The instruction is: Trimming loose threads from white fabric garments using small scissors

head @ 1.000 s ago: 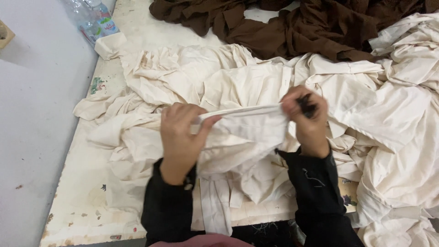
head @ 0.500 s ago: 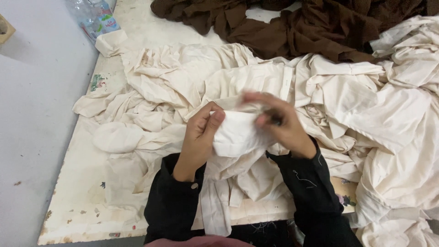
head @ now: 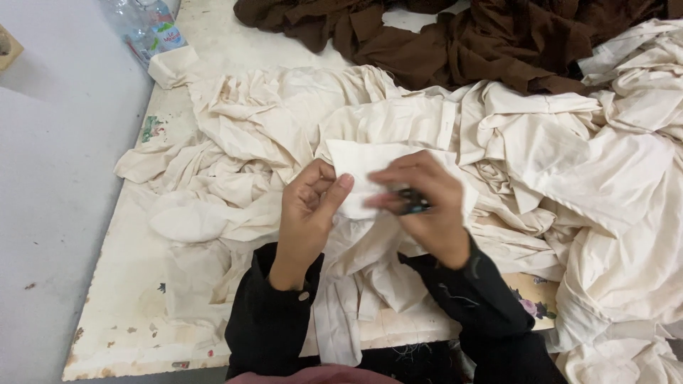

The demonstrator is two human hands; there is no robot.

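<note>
1. Our left hand point(head: 307, 213) pinches the cream cloth point(head: 359, 174), thumb on its edge, to keep it taut.
2. Our right hand point(head: 427, 210) grips a small dark tool point(head: 411, 206) against that cloth.
3. The cloth is held above the cream pile point(head: 555, 171) on the table point(head: 121, 313); brown fabric point(head: 455, 43) lies beyond.

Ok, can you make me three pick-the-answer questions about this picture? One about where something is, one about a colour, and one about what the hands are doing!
1. Where is the brown cloth?
A. at the far end of the table
B. on the floor
C. on the person's lap

2. What colour is the cloth piece in the hands?
A. red
B. cream
C. blue

3. What is the right hand doing?
A. resting flat and empty
B. pinching a small dark tool against the cloth piece
C. holding a bottle

Answers: 1 A, it lies beyond the cream heap on the table. 2 B, it matches the pale heap. 3 B, the tool shows between its fingers while the left hand grips the piece.
</note>
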